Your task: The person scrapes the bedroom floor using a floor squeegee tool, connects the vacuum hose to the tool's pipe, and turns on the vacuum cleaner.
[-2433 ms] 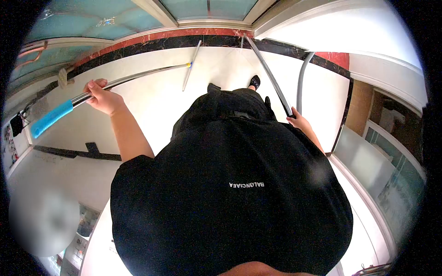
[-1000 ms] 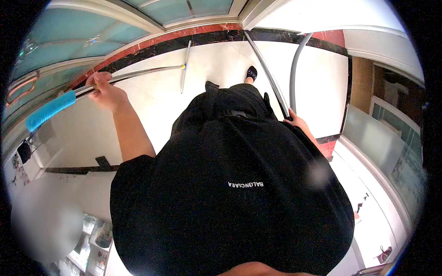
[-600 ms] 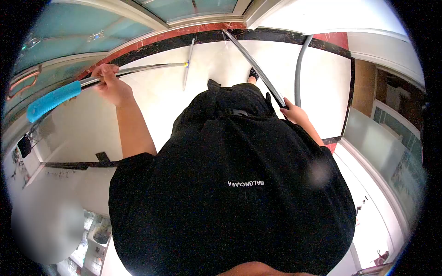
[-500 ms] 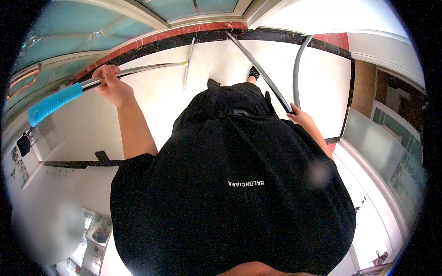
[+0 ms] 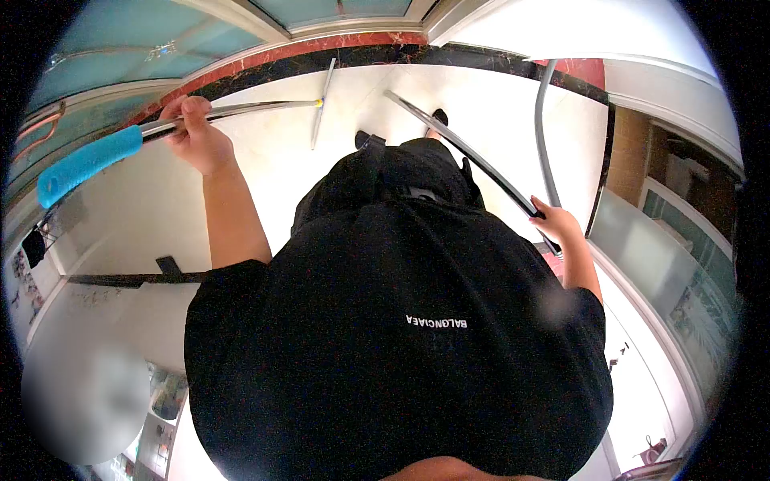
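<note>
Two held poles [image 5: 265,106] [image 5: 481,163]; "BAL…" lettering [image 5: 437,321] on black shirt [image 5: 385,256]

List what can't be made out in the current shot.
All head view:
- Tube and hose: stretches behind the right hand, which covers them
- Left shoe: mostly hidden by trousers
- Lower-left grey blob: blurred, covers what's behind
- Dark-red item, lower right: too small

One head-worn camera looks forward and steeply down through a round, wide-angle view, the wearer's black T-shirt [image 5: 393,272] filling the lower middle up close, the left hand [image 5: 199,140] and right hand [image 5: 561,226] farther out at either side, and the pale floor [image 5: 489,100] and teal glass panels [image 5: 120,52] beyond toward the top.
</note>
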A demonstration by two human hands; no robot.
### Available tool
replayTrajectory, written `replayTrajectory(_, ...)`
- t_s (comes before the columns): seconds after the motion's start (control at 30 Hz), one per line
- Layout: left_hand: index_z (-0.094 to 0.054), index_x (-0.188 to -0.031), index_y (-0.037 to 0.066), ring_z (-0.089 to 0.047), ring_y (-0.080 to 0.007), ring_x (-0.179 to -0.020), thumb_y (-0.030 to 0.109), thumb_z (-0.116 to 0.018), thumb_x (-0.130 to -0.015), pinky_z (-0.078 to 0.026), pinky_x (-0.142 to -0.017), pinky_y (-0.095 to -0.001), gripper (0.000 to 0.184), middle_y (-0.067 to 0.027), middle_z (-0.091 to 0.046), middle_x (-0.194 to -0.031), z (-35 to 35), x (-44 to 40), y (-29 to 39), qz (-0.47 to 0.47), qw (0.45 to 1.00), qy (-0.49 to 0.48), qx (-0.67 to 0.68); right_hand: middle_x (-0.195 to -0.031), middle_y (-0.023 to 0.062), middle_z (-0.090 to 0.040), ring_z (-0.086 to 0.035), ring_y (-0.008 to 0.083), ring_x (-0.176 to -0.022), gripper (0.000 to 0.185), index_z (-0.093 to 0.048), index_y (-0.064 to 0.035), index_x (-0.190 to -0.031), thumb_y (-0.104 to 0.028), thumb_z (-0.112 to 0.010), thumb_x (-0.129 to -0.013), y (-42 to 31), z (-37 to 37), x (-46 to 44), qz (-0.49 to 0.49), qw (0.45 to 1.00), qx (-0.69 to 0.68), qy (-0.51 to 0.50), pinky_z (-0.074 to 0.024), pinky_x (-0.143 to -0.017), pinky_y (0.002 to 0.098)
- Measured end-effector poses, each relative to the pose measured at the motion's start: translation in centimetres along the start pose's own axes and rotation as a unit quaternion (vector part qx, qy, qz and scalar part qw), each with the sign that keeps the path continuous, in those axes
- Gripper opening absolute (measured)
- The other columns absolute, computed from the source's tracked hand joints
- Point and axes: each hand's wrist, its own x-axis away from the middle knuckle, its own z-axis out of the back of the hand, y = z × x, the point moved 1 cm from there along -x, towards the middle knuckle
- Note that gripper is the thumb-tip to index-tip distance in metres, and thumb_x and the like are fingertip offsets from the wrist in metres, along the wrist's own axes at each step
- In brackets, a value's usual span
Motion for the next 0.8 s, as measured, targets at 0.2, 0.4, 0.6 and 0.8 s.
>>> replayTrajectory(0.2, -0.051, -0.081, 0.004, -0.047, -0.0122, -0.064, 0.017, -0.062, -0.083, -0.041, -0.062, -0.0256, 0.018, -0.0029, -0.051, -0.068, -0.6, -0.2, -0.2, -0.007, 0.999, -0.037, 0.026, -0.099, 0.0113, -0.063, -0.061, 0.029, -0.09, 0.062, -0.036, -0.0347, -0.132, -0.041, -0.059, -0.076, 1.3, 0.1, 0.3, -0.01, 1.0, -0.025, -0.005, -0.0473, -0.077, 0.0384)
replayTrajectory(0.4, -0.051, -0.084, 0.006, -0.05, -0.0134, -0.065, 0.019, -0.065, -0.081, -0.042, -0.063, -0.0268, 0.019, -0.0034, -0.055, -0.069, -1.7, 0.0, 0.3, 0.003, 0.999, -0.033, 0.009, -0.1, 0.0134, -0.063, -0.06, 0.029, -0.092, 0.062, -0.034, -0.0301, -0.134, -0.036, -0.058, -0.078, -0.2, 1.6, 2.3, -0.017, 1.0, -0.012, -0.022, -0.0451, -0.08, 0.0367)
replayTrajectory(0.6, -0.05, -0.085, 0.007, -0.05, -0.0131, -0.066, 0.015, -0.062, -0.082, -0.042, -0.064, -0.0274, 0.014, -0.0033, -0.054, -0.07, -2.3, 0.5, 0.1, 0.024, 0.997, -0.074, 0.018, -0.1, 0.0137, -0.063, -0.06, 0.0304, -0.093, 0.055, -0.038, -0.0279, -0.133, -0.04, -0.052, -0.081, -3.0, 0.8, 1.6, -0.022, 0.998, -0.05, 0.009, -0.0463, -0.08, 0.0383)
replayTrajectory(0.8, -0.053, -0.083, 0.003, -0.047, -0.0102, -0.063, 0.016, -0.065, -0.081, -0.039, -0.06, -0.0221, 0.018, -0.0026, -0.052, -0.068, -3.2, 0.6, 0.5, 0.001, 0.995, -0.091, 0.048, -0.1, 0.0099, -0.064, -0.061, 0.0254, -0.092, 0.059, -0.036, -0.0285, -0.134, -0.037, -0.056, -0.08, -2.4, 1.6, 2.1, -0.016, 1.0, -0.023, 0.003, -0.0454, -0.08, 0.0359)
